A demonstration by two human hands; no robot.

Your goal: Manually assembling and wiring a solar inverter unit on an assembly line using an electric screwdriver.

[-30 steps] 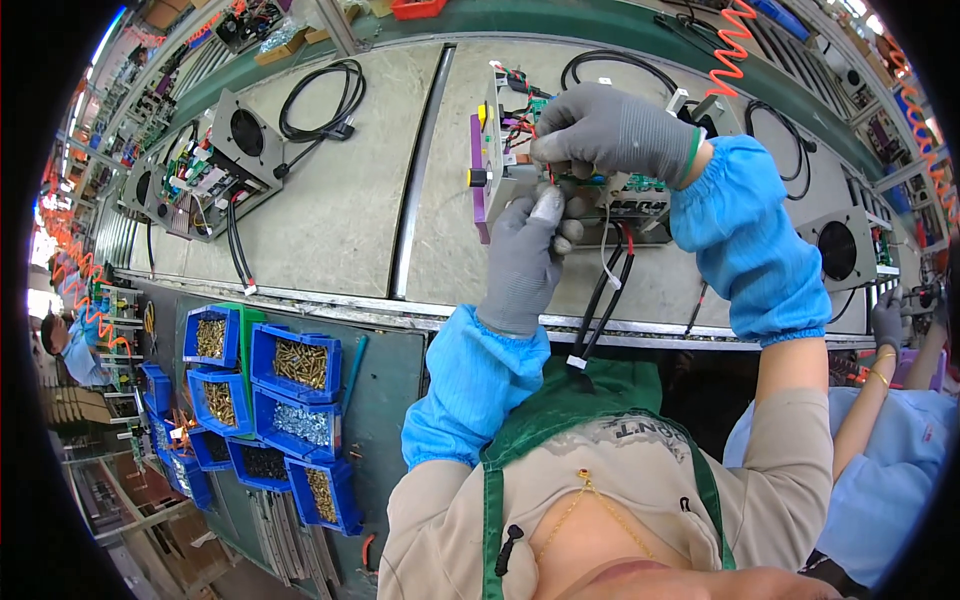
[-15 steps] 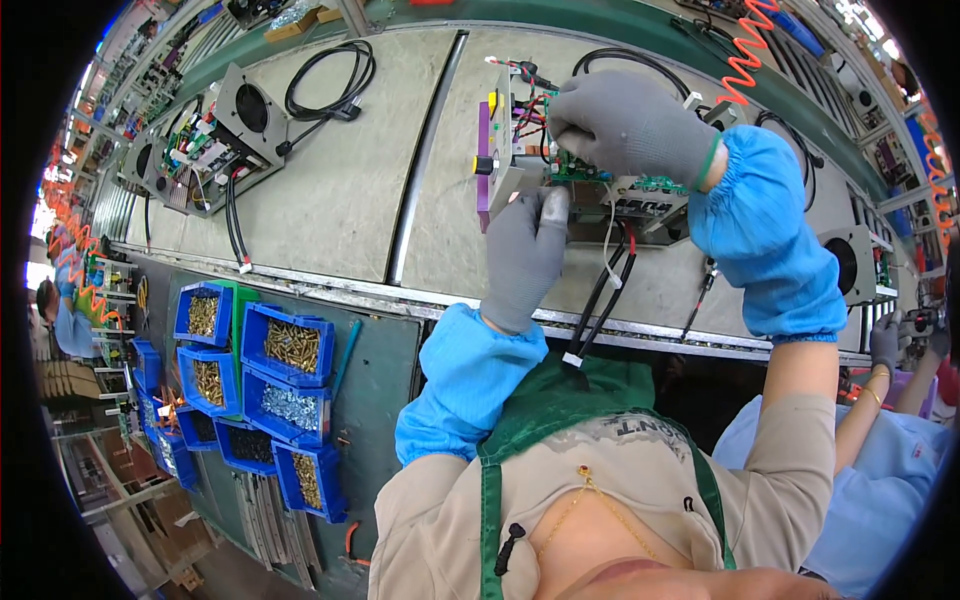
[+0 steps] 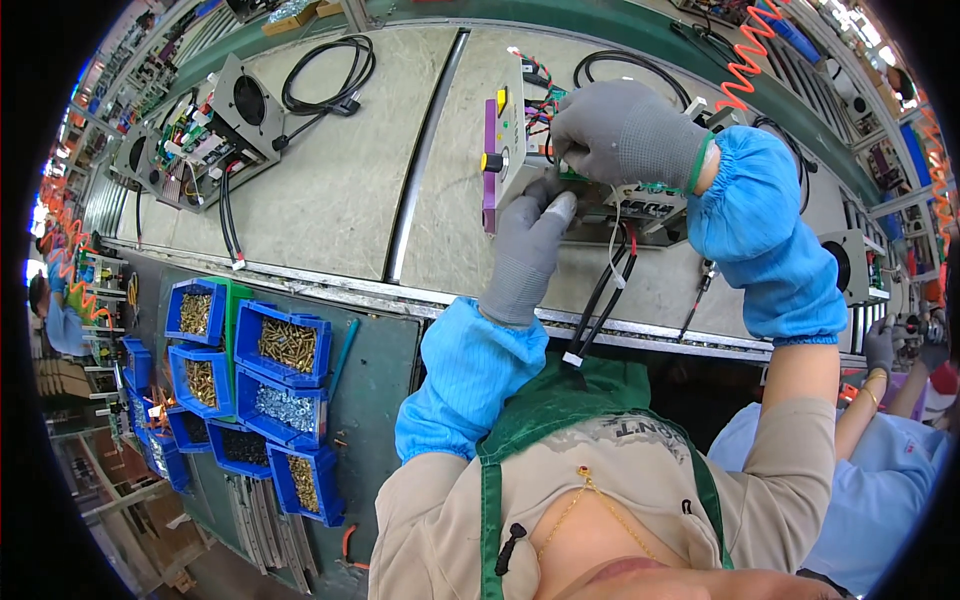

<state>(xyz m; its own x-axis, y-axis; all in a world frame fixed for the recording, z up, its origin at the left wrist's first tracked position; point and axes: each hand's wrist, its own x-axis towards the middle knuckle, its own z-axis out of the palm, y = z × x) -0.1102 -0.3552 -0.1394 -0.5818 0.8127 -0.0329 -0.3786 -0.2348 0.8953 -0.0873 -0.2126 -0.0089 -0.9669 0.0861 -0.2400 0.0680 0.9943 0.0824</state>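
Head view: open-topped electronics unit (image 3: 648,205) on the metal worktop (image 3: 300,200), a little back from the near edge, right of the long seam (image 3: 428,160). Lies with long axis left to right, roughly alongside the near edge; points left with pale front panel (image 3: 513,140), with a yellow-and-black knob (image 3: 490,162) and a purple strip (image 3: 489,205) on that face. Right end largely hidden behind the right hand (image 3: 628,130).

At the panel's near lower corner, left hand (image 3: 527,248) in a grey glove, touching the unit; thumb beside bent fingers, tips partly behind the casing, so impossible to say whether pinching or merely resting there. Over the unit's middle, right hand in a matching glove, fingers curled down toward the green circuit board (image 3: 571,174); tips out of sight, so no telling what, if anything, is between them.

From the unit's near side, black and red leads (image 3: 599,296) down over the near edge to a white connector (image 3: 572,359). Behind, a looped black cable (image 3: 628,54).

Toward the worktop's left end, across the seam, a second unit (image 3: 205,150) with a coiled black cable (image 3: 347,104). Toward the right end, a third unit (image 3: 857,262). Below the near edge, at left, blue bins (image 3: 322,352) of screws and small parts.
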